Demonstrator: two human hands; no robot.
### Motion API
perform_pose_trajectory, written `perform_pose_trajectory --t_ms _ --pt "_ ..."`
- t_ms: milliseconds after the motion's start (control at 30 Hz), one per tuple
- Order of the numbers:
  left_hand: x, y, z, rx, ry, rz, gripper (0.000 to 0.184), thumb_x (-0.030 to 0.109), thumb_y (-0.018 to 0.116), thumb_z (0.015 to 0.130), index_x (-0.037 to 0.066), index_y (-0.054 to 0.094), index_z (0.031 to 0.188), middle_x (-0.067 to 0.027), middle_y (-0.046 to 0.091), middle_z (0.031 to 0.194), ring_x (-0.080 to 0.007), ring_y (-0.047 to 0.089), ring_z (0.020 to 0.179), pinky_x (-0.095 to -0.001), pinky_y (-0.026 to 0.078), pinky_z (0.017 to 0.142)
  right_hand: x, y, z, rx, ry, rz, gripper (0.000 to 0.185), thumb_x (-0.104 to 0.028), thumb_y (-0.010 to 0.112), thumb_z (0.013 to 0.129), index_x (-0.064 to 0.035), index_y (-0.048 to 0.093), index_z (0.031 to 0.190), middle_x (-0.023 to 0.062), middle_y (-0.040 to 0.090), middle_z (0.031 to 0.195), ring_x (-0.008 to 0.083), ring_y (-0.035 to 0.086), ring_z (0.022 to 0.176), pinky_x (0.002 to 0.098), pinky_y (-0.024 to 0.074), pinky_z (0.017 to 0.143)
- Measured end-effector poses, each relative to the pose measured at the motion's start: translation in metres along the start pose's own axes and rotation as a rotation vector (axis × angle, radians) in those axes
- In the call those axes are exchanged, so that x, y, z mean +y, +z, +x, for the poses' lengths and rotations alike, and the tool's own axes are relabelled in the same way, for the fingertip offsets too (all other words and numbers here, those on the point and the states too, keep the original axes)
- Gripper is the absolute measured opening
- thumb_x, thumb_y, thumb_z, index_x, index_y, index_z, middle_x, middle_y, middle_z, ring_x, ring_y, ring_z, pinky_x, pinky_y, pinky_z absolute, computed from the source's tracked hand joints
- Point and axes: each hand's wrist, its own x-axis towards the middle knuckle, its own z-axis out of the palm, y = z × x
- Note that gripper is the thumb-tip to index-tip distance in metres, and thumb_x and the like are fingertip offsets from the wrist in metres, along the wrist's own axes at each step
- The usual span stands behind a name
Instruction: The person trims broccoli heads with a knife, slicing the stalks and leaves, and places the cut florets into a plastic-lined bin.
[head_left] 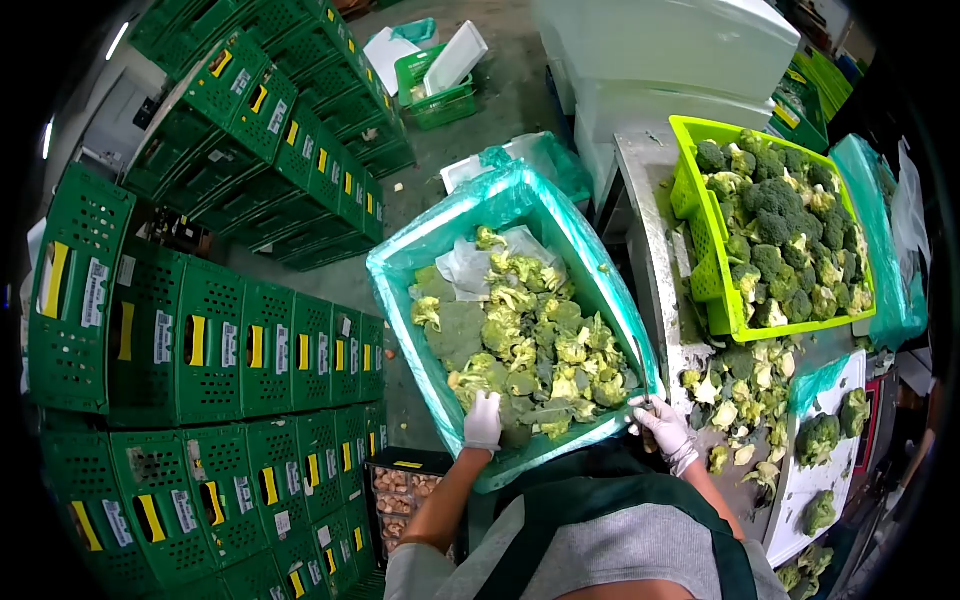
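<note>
A large box lined with turquoise plastic film [400,300] stands in front of me, holding many broccoli pieces and trimmings [540,340]. My left hand [482,422], in a white glove, reaches over its near edge. Its fingers are closed on a broccoli piece [478,376], partly hidden by the fingertips. At the box's near right corner, my gloved right hand [664,430] is closed around what looks like a knife [640,362], blade pointing away from me. The knife's handle is mostly covered by the fingers.
On the right, a lime-green crate [705,265] full of broccoli heads stands on a metal table [650,180], with loose trimmings [745,400] in front. A white board [800,500] carries several broccoli heads. Stacked green crates [270,340] line the left; a mushroom crate [400,490] sits low beside me.
</note>
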Motion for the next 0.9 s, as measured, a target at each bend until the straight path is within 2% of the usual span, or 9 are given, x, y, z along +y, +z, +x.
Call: perform_pose_trajectory --t_ms 133,200,300,467,533,667,733,867,900 --pt "0.002 -0.033 0.024 0.104 0.101 0.078 0.035 0.012 0.061 0.073 0.006 0.050 0.106 -0.0144 0.049 0.098 -0.0343 0.051 0.091 -0.0453 0.046 0.071 0.004 0.002 0.009 0.010 0.019 -0.037 0.022 -0.015 0.054 0.089 -0.0038 0.052 0.108 0.0049 0.061 0.083 0.0093 0.056 0.065 0.0197 0.0449 0.058" --pt "0.013 -0.041 0.029 -0.084 0.029 0.171 0.049 0.018 0.064 0.073 0.006 0.047 0.117 -0.0148 0.048 0.104 -0.0333 0.050 0.096 -0.0443 0.046 0.072 0.001 0.002 0.011 0.016 -0.007 -0.065 0.020 -0.015 0.055 0.089 -0.0052 0.052 0.107 0.0037 0.063 0.082 0.0061 0.054 0.060 0.0184 0.0384 0.042" --pt "0.040 -0.037 0.021 -0.136 -0.186 0.172 0.073 0.030 0.074 0.065 0.003 0.039 0.124 -0.0164 0.041 0.124 -0.0325 0.046 0.107 -0.0425 0.045 0.082 -0.011 0.002 0.009 0.028 0.036 -0.048 0.020 -0.016 0.054 0.089 -0.0053 0.052 0.106 0.0035 0.062 0.082 0.0053 0.053 0.058 0.0179 0.0364 0.040" --pt "-0.016 0.012 0.032 -0.017 -0.234 0.135 0.067 0.023 0.078 0.060 0.004 0.044 0.115 -0.0158 0.041 0.125 -0.0343 0.047 0.105 -0.0416 0.045 0.084 -0.014 -0.001 0.003 0.020 0.080 -0.023 0.020 -0.016 0.054 0.089 -0.0061 0.052 0.106 0.0028 0.063 0.081 0.0046 0.052 0.057 0.0177 0.0350 0.039" --pt "-0.038 0.017 0.047 0.016 -0.076 -0.024 0.059 0.018 0.077 0.060 0.003 0.047 0.108 -0.0167 0.046 0.118 -0.0347 0.050 0.099 -0.0404 0.045 0.081 -0.008 -0.004 0.003 0.029 0.078 -0.030 0.019 -0.015 0.054 0.089 -0.0066 0.053 0.105 0.0021 0.062 0.080 0.0042 0.051 0.058 0.0174 0.0353 0.041" --pt "-0.024 -0.021 0.065 -0.132 -0.055 -0.077 0.046 0.019 0.075 0.057 0.002 0.052 0.093 -0.0170 0.051 0.101 -0.0358 0.053 0.093 -0.0402 0.045 0.078 0.004 -0.012 0.005 0.022 0.015 -0.020 0.018 -0.014 0.055 0.089 -0.0067 0.054 0.105 0.0010 0.062 0.081 0.0044 0.052 0.061 0.0167 0.0396 0.049" --pt "-0.024 -0.029 0.064 -0.070 -0.008 -0.112 0.045 0.021 0.074 0.055 0.002 0.054 0.090 -0.0166 0.052 0.095 -0.0357 0.054 0.087 -0.0399 0.046 0.077 -0.008 -0.012 -0.001 0.004 0.061 -0.054 0.018 -0.015 0.055 0.089 -0.0063 0.054 0.105 0.0006 0.061 0.082 0.0047 0.052 0.062 0.0168 0.0409 0.053" --pt "-0.014 -0.102 0.058 0.143 0.013 -0.444 0.036 0.011 0.072 0.062 0.000 0.054 0.091 -0.0121 0.054 0.089 -0.0247 0.056 0.081 -0.0341 0.046 0.075 0.008 -0.028 0.009 -0.020 -0.046 -0.006 0.017 -0.013 0.055 0.088 -0.0059 0.054 0.104 0.0003 0.059 0.081 0.0051 0.051 0.063 0.0171 0.0416 0.056" --pt "-0.012 -0.121 0.055 0.108 -0.047 -0.776 0.031 0.005 0.069 0.067 0.000 0.054 0.094 -0.0097 0.056 0.094 -0.0185 0.056 0.086 -0.0310 0.046 0.076 0.012 -0.030 0.013 -0.017 -0.045 0.002 0.017 -0.013 0.055 0.088 -0.0058 0.054 0.104 0.0005 0.059 0.081 0.0051 0.051 0.063 0.0172 0.0417 0.057"
